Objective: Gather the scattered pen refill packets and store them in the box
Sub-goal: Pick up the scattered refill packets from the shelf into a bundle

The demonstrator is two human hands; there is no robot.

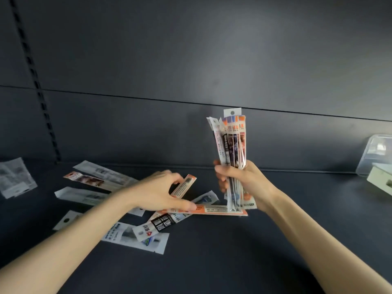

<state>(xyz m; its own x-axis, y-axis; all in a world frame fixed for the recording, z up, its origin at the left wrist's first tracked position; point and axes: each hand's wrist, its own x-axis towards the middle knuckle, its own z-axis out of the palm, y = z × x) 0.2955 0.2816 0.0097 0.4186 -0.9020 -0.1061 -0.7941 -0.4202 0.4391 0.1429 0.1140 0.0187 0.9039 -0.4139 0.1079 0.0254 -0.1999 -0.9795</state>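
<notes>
Head view, item by item

1. Right hand point(239, 179): closed round a bundle point(232, 149) of refill packets, held upright above the shelf point(233, 251), hang-tabs at the top, lower ends fanning out below the fist. I judge the grip firm but the bottom ends uneven.

2. Left hand point(157, 192): fingers curled over an orange packet point(183, 186), thumb under it, one end lifted off the shelf; I read this as a pinch on that packet, though blur leaves the contact partly unclear.

3. Long orange packet point(214, 209): flat on the shelf, just under the bundle's lower ends and touching the left thumb tip.

4. Black-label packet point(161, 223): lies slantwise beneath it, overlapping a blue-print packet point(135, 238).

5. Loose packets, left: several more lie beyond the left forearm, one orange-ended point(84, 179), others white; a clear sleeve point(14, 177) sits apart at far left.

6. Box point(375, 155): clear plastic, at the far right edge against the back panel, well apart from both hands, with a pale green object point(379, 181) before it.

Handling note: I would lift the pinched packet clear, turn it tab-up to match the bundle, and slide it in against the right palm's open side, loosening the fist only slightly so nothing drops. Overlapped packets want taking top one first. Much gathering remains, I judge
</notes>
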